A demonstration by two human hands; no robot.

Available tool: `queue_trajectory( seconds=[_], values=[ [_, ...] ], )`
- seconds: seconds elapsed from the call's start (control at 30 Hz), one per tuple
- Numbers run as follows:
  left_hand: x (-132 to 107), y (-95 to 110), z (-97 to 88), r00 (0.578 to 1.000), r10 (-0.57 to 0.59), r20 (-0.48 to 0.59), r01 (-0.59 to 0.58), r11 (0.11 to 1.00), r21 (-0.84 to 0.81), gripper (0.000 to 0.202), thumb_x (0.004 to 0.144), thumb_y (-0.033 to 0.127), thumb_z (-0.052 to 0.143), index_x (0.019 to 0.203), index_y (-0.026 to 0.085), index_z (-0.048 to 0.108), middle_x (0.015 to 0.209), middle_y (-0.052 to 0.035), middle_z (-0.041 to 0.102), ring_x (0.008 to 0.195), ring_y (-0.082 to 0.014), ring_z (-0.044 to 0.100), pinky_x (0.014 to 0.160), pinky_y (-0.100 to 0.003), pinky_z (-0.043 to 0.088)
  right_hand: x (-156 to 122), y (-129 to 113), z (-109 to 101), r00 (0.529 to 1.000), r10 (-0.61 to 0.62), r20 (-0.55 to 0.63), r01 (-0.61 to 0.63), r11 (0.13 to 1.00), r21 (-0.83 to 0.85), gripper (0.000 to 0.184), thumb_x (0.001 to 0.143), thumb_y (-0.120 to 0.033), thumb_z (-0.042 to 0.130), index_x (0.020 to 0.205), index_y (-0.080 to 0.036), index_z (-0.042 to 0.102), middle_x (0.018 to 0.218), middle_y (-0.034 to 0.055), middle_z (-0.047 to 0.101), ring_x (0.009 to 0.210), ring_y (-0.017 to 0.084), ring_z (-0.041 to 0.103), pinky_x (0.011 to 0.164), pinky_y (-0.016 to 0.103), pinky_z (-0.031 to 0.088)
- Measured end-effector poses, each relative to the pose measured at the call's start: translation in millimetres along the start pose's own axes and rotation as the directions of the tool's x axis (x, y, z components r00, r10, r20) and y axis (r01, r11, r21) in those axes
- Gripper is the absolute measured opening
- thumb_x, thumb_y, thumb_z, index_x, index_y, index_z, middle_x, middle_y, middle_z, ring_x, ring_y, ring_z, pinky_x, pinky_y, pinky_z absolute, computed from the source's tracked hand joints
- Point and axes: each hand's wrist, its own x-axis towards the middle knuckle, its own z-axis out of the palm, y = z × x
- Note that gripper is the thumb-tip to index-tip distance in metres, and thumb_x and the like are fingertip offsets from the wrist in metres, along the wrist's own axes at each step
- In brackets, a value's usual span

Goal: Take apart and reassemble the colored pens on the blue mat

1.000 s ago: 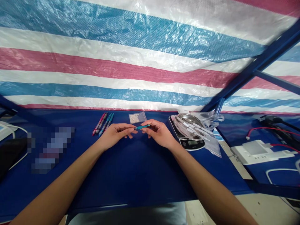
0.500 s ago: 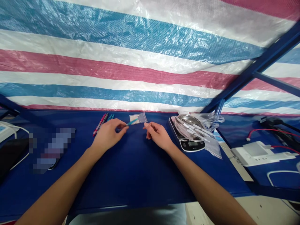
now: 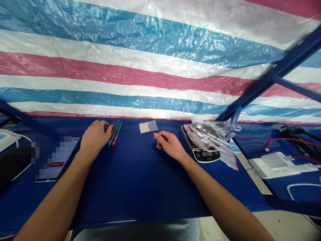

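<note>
My left hand [image 3: 96, 135] is beside a row of several pens [image 3: 115, 134], its curved fingertips and thumb at their left side. The thumb and index finger stand apart, and I see nothing lifted between them. The pens are blue-teal and pink-red and lie close together, slanting on the blue table [image 3: 140, 187]. My right hand [image 3: 167, 142] rests on the table with curled fingers, thumb and index finger pressed together, and no object shows in it. Just beyond it lies a small clear zip bag [image 3: 147, 127] with pale grains inside.
On the right, a kitchen scale [image 3: 206, 155] bears a metal bowl [image 3: 200, 128] and plastic-wrapped tubing [image 3: 208, 140]. A phone [image 3: 64, 159] lies by my left forearm. A white power strip [image 3: 276, 165] sits far right, and striped sheeting [image 3: 140, 78] hangs behind.
My left hand has moved left, and the teal pen it held near the bag is no longer in it. The pens now lie closer together and farther right. My right hand is nearly still.
</note>
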Motion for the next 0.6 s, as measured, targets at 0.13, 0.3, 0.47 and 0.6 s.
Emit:
queue_trajectory(
  seconds=[0.13,0.3,0.47,0.6],
  values=[
    [2.8,-7.8,-0.2,0.999,-0.022,0.042,0.023,1.000,-0.009,0.036,0.099,0.043,0.057,0.119,0.018,0.073,0.120,-0.0192,0.076,0.105,-0.0383,0.072,0.089,-0.046,0.054,0.7,1.2,0.1,1.000,-0.009,0.000,0.009,1.000,-0.012,0.044,0.100,-0.065,0.065,0.093,-0.022,0.071,0.071,0.0015,0.071,0.064,0.018,0.067,0.062,0.028,0.054],
    [6.6,-17.2,3.9,0.994,-0.053,0.099,0.058,0.997,-0.043,0.029,0.092,0.037,0.066,0.114,0.020,0.073,0.107,-0.0166,0.080,0.104,-0.0402,0.073,0.086,-0.045,0.053,-0.1,0.5,0.2,1.000,-0.025,-0.017,0.024,0.999,-0.043,0.040,0.100,-0.062,0.066,0.090,-0.023,0.070,0.072,0.0010,0.072,0.067,0.018,0.069,0.070,0.030,0.056],
    [8.0,-19.3,2.6,0.997,-0.066,0.037,0.066,0.998,-0.006,0.030,0.099,0.032,0.054,0.122,0.017,0.066,0.116,-0.0208,0.075,0.108,-0.0401,0.071,0.088,-0.047,0.054,-0.1,0.2,-0.1,0.999,-0.030,-0.022,0.030,0.999,-0.024,0.039,0.100,-0.061,0.067,0.091,-0.023,0.070,0.073,0.0007,0.072,0.068,0.018,0.069,0.071,0.031,0.057],
    [-0.5,14.7,-4.2,0.986,0.161,-0.050,-0.168,0.959,-0.229,0.028,0.103,0.034,0.053,0.124,0.020,0.065,0.126,-0.0166,0.071,0.109,-0.0336,0.070,0.092,-0.042,0.054,0.2,-1.3,4.0,0.999,-0.015,-0.034,0.018,0.997,0.077,0.038,0.096,-0.059,0.073,0.105,-0.022,0.070,0.074,0.0001,0.072,0.066,0.017,0.068,0.067,0.030,0.058]
  ],
)
